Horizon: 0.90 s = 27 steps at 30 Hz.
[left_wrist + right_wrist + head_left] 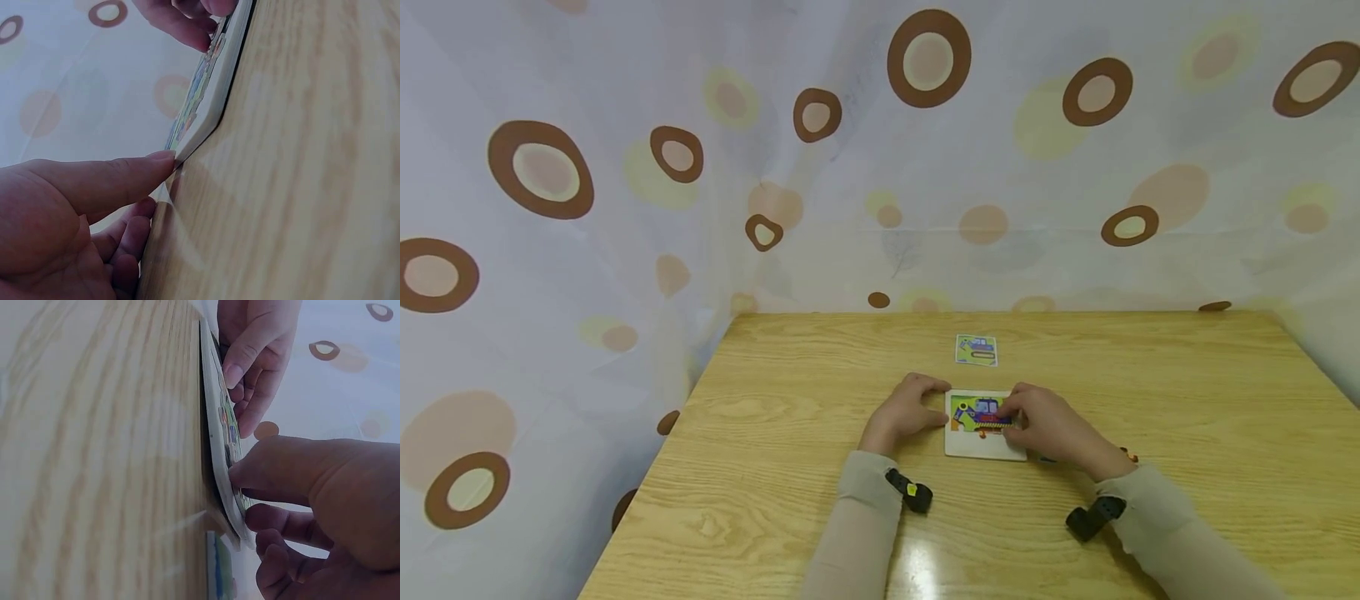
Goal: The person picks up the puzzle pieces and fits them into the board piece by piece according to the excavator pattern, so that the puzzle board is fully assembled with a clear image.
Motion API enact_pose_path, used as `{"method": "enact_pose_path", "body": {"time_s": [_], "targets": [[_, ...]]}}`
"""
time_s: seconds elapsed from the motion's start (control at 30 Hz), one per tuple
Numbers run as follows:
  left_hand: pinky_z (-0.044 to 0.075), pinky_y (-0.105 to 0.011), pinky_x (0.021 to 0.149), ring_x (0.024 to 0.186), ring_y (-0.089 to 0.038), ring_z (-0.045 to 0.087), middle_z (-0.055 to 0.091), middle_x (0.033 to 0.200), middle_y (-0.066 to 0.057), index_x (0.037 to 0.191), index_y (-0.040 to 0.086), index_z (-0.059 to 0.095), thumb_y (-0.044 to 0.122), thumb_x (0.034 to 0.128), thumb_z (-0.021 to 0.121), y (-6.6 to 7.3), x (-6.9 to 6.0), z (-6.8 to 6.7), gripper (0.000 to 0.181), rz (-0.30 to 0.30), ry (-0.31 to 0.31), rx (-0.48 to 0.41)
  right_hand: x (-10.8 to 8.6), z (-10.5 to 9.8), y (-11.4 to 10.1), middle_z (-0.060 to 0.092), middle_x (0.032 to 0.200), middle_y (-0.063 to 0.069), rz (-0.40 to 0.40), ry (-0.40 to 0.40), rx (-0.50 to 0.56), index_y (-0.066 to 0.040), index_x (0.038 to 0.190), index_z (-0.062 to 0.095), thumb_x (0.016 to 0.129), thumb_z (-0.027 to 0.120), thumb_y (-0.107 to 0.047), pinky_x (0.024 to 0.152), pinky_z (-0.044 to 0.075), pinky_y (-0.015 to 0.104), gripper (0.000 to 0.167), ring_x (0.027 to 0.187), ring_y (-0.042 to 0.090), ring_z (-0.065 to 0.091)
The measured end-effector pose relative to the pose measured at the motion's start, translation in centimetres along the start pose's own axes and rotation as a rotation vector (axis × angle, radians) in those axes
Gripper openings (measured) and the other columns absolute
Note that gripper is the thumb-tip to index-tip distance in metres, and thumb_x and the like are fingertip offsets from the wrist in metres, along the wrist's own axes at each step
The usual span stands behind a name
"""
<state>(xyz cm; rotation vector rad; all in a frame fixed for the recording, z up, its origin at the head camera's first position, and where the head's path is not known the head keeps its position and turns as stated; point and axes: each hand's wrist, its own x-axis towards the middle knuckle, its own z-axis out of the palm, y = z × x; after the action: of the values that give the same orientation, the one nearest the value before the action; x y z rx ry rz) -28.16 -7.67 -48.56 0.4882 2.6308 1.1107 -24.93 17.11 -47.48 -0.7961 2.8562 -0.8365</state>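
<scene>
A white-framed puzzle board (985, 448) with a blue and red digger picture lies on the table between the hands. My left hand (908, 410) touches its left side, thumb and forefinger spread apart; in the left wrist view the left thumb (125, 178) rests against a corner of the board (215, 100). From the right, my right hand (1048, 423) reaches over the board, thumb and fingertips on the right part of the picture. In the right wrist view the right hand (331, 500) covers that end of the board (214, 434); any piece under its fingertips is hidden.
Beyond the board a small picture card (976, 350) of a digger lies on the wooden table (805, 375). Small coloured pieces (1129, 455) show partly behind the right wrist, and a blue-green piece (222, 565) lies beside the board. A patterned sheet (850, 183) hangs behind the table.
</scene>
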Motion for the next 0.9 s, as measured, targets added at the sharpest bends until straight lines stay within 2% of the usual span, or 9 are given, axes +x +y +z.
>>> {"method": "enact_pose_path", "body": {"time_s": [0.3, 0.57, 0.73, 0.9], "targets": [[0.032, -0.039, 0.112, 0.131, -0.023, 0.042, 0.05, 0.137, -0.006, 0.133, 0.014, 0.063, 0.014, 0.0892, 0.074, 0.04, -0.11, -0.02, 0.046, 0.002, -0.003, 0.003, -0.09, -0.05, 0.08, 0.059, 0.089, 0.0, -0.019, -0.002, 0.023, 0.0, 0.101, 0.077, 0.083, 0.073, -0.004, 0.058, 0.044, 0.026, 0.018, 0.068, 0.009, 0.05], [0.032, -0.04, 0.112, 0.131, -0.024, 0.042, 0.049, 0.137, -0.006, 0.134, 0.014, 0.063, 0.014, 0.0893, 0.074, 0.05, -0.13, -0.08, 0.046, -0.007, -0.006, -0.004, -0.16, -0.14, 0.49, 0.059, 0.092, 0.002, -0.158, 0.004, -0.027, 0.001, 0.099, 0.078, 0.088, 0.072, -0.003, 0.062, 0.049, 0.028, 0.013, 0.073, 0.007, 0.054], [0.032, -0.04, 0.112, 0.132, -0.024, 0.041, 0.048, 0.138, -0.006, 0.134, 0.014, 0.063, 0.014, 0.0896, 0.074, -0.08, -0.07, -0.01, 0.046, -0.015, -0.012, -0.013, -0.2, -0.38, 0.56, 0.061, 0.098, 0.002, -0.154, -0.026, -0.021, 0.0, 0.102, 0.077, 0.091, 0.069, -0.005, 0.068, 0.052, 0.031, 0.015, 0.081, 0.01, 0.058], [0.032, -0.04, 0.112, 0.132, -0.024, 0.041, 0.048, 0.138, -0.006, 0.134, 0.014, 0.063, 0.014, 0.0894, 0.074, -0.14, 0.0, -0.01, 0.046, -0.008, -0.01, -0.011, -0.23, -0.7, 0.58, 0.061, 0.096, 0.001, -0.169, -0.044, -0.029, 0.001, 0.105, 0.076, 0.091, 0.07, -0.006, 0.066, 0.051, 0.03, 0.017, 0.08, 0.01, 0.057]]}}
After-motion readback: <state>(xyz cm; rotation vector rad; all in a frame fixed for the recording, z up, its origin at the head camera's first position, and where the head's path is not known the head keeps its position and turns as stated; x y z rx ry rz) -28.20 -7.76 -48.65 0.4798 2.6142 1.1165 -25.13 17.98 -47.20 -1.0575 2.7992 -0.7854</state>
